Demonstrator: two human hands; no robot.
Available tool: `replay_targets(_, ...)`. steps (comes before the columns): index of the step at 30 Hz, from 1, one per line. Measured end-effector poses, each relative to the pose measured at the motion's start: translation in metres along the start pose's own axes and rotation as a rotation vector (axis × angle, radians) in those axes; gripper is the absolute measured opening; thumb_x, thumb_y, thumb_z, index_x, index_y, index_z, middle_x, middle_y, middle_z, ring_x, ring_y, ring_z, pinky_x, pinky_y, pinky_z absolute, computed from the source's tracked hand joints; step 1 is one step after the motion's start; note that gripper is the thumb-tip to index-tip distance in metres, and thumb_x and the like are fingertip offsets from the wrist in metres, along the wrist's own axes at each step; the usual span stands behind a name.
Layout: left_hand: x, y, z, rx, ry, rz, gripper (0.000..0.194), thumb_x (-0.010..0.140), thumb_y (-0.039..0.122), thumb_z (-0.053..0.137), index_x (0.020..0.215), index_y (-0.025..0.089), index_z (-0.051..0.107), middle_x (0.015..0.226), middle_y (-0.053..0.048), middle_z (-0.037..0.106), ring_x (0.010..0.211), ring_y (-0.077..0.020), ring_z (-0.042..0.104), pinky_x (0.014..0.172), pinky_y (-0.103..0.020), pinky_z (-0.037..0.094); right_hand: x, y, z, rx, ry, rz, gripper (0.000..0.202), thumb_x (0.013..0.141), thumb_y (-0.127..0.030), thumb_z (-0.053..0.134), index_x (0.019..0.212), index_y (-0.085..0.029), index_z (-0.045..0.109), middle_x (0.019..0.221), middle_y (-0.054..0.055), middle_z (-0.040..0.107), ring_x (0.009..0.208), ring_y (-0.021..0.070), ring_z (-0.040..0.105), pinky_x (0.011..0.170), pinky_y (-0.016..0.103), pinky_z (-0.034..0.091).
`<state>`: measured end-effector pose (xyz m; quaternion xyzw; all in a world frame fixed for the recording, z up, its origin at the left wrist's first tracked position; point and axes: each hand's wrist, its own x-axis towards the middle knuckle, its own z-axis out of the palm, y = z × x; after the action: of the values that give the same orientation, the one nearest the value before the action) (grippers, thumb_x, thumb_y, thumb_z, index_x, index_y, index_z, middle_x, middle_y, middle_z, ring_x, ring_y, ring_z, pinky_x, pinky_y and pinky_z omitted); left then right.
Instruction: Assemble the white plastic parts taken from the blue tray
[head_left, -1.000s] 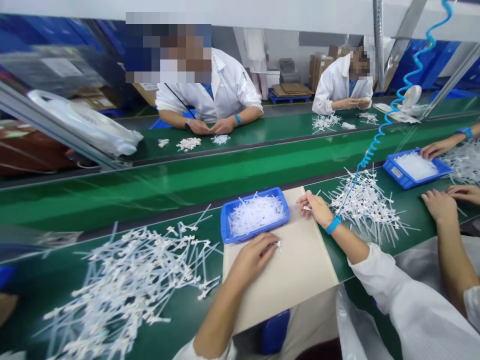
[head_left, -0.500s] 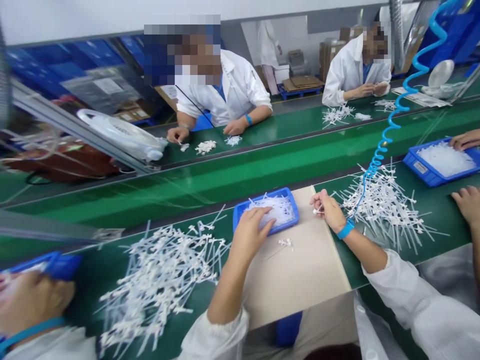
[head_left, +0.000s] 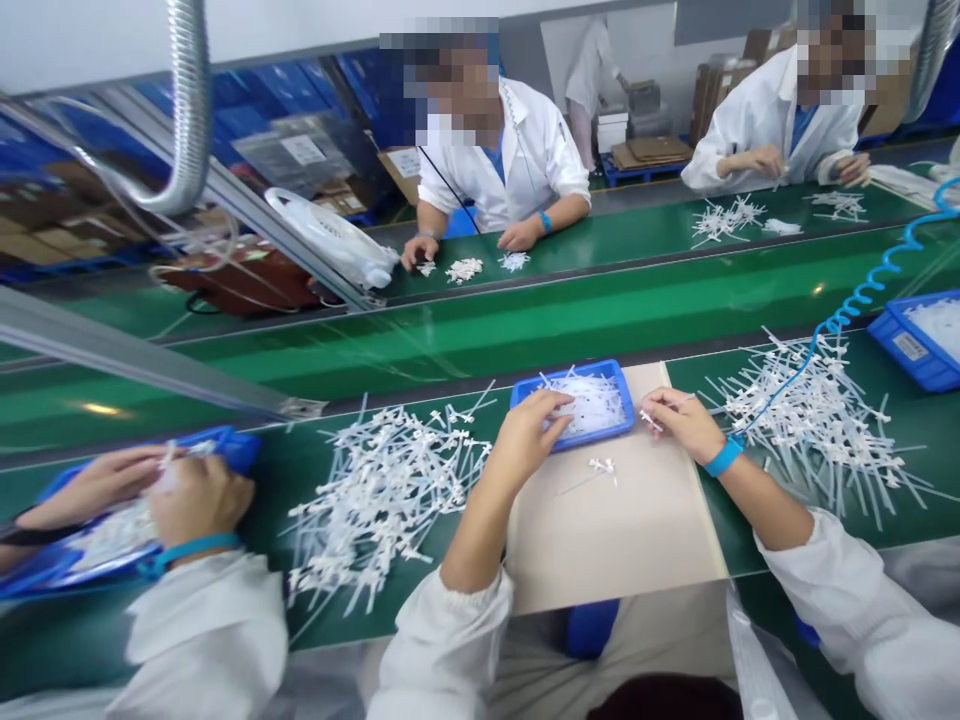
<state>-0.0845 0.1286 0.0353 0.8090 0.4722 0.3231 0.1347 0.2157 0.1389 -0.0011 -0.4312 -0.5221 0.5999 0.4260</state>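
Note:
My left hand (head_left: 529, 435) reaches over the near left side of a blue tray (head_left: 628, 428), its thumb and fingers curved and apart above the thin white plastic pieces (head_left: 589, 408) in it. My right hand (head_left: 679, 422), with a blue wrist band (head_left: 724, 457), is closed on a small white plastic piece (head_left: 651, 421) beside the tray's right end. On the beige board (head_left: 615, 540) lie a few white pieces (head_left: 602, 466) with thin stems. Fingers partly hide the held piece.
Heaps of white stemmed pieces lie left (head_left: 390, 490) and right (head_left: 817, 420) of the board. A co-worker's hands (head_left: 202, 495) work over another blue tray (head_left: 240, 450) at left. A coiled blue cord (head_left: 862, 300) runs to my right wrist. Co-workers sit across the green bench (head_left: 637, 255).
The view has swung left, so the bench appears shifted right. My left hand stays over the tray and my right hand keeps the white piece. The left co-worker's two hands now show.

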Motion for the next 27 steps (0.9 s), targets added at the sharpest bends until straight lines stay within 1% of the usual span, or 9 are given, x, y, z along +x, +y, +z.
replay_targets(3, -0.001, -0.001, 0.0, -0.012, -0.035, 0.01, 0.023, 0.101, 0.025, 0.065, 0.123, 0.021, 0.073, 0.118, -0.01, 0.077, 0.097, -0.0217, 0.074, 0.091, -0.036, 0.063, 0.0, 0.0, 0.0, 0.019, -0.012, 0.029, 0.036, 0.076, -0.049, 0.089, 0.093, -0.02, 0.075, 0.076, 0.001, 0.074, 0.064, 0.0167, 0.068, 0.067, 0.032, 0.058)
replay_targets(6, -0.002, 0.0, -0.003, -0.004, -0.054, 0.028, 0.028, 0.104, 0.019, 0.055, 0.126, 0.02, 0.072, 0.124, -0.011, 0.076, 0.113, -0.0242, 0.073, 0.103, -0.041, 0.06, -0.001, 0.001, -0.001, 0.038, -0.017, 0.044, 0.037, 0.075, -0.049, 0.09, 0.093, -0.019, 0.076, 0.08, 0.002, 0.076, 0.07, 0.0178, 0.071, 0.074, 0.034, 0.06)
replay_targets(9, -0.003, -0.002, -0.007, -0.003, -0.135, 0.092, 0.039, 0.1, 0.01, 0.052, 0.133, 0.022, 0.07, 0.132, -0.011, 0.073, 0.124, -0.0255, 0.069, 0.111, -0.045, 0.056, 0.0, 0.002, 0.0, 0.052, -0.015, 0.058, 0.039, 0.075, -0.051, 0.09, 0.092, -0.02, 0.075, 0.078, 0.002, 0.076, 0.068, 0.0177, 0.07, 0.069, 0.032, 0.059)
replay_targets(11, -0.003, -0.005, -0.009, 0.012, -0.208, 0.145, 0.037, 0.1, 0.01, 0.055, 0.13, 0.022, 0.072, 0.133, -0.012, 0.072, 0.126, -0.0267, 0.068, 0.111, -0.047, 0.056, 0.0, 0.002, 0.001, 0.062, -0.001, 0.063, 0.041, 0.074, -0.054, 0.091, 0.09, -0.02, 0.075, 0.076, 0.003, 0.075, 0.064, 0.0174, 0.068, 0.064, 0.031, 0.058)
replay_targets(15, 0.0, -0.013, -0.012, 0.073, -0.299, 0.2, 0.029, 0.103, 0.015, 0.059, 0.127, 0.022, 0.074, 0.131, -0.013, 0.073, 0.123, -0.0276, 0.068, 0.109, -0.047, 0.056, 0.0, -0.001, 0.003, 0.058, 0.005, 0.065, 0.045, 0.074, -0.06, 0.089, 0.088, -0.02, 0.074, 0.071, 0.003, 0.075, 0.06, 0.0178, 0.069, 0.058, 0.03, 0.057)
replay_targets(18, 0.003, -0.015, -0.016, 0.111, -0.323, 0.236, 0.03, 0.103, 0.012, 0.058, 0.128, 0.02, 0.073, 0.128, -0.012, 0.074, 0.12, -0.027, 0.069, 0.106, -0.046, 0.058, -0.001, -0.003, 0.004, 0.056, -0.005, 0.068, 0.047, 0.075, -0.062, 0.088, 0.087, -0.02, 0.072, 0.07, 0.002, 0.074, 0.058, 0.0176, 0.069, 0.055, 0.029, 0.056)
replay_targets(22, 0.006, -0.011, -0.021, 0.134, -0.353, 0.273, 0.028, 0.103, 0.01, 0.055, 0.12, 0.02, 0.076, 0.121, -0.011, 0.075, 0.114, -0.0246, 0.071, 0.101, -0.04, 0.059, -0.002, -0.003, 0.004, 0.048, -0.003, 0.055, 0.045, 0.077, -0.061, 0.087, 0.086, -0.019, 0.073, 0.07, 0.002, 0.073, 0.058, 0.0161, 0.067, 0.056, 0.027, 0.056)
replay_targets(25, 0.007, -0.008, -0.023, 0.145, -0.338, 0.242, 0.027, 0.104, 0.013, 0.055, 0.117, 0.02, 0.077, 0.115, -0.011, 0.076, 0.11, -0.0242, 0.072, 0.098, -0.039, 0.059, -0.002, -0.003, 0.003, 0.068, -0.004, 0.065, 0.044, 0.076, -0.058, 0.089, 0.086, -0.019, 0.073, 0.072, 0.002, 0.074, 0.061, 0.0161, 0.069, 0.057, 0.027, 0.057)
replay_targets(27, 0.007, -0.008, -0.023, 0.124, -0.287, 0.205, 0.025, 0.104, 0.016, 0.055, 0.116, 0.02, 0.077, 0.113, -0.011, 0.077, 0.109, -0.0241, 0.073, 0.099, -0.039, 0.06, -0.003, -0.004, 0.003, 0.087, -0.009, 0.065, 0.042, 0.075, -0.056, 0.091, 0.087, -0.019, 0.073, 0.074, 0.002, 0.075, 0.062, 0.0163, 0.07, 0.058, 0.027, 0.058)
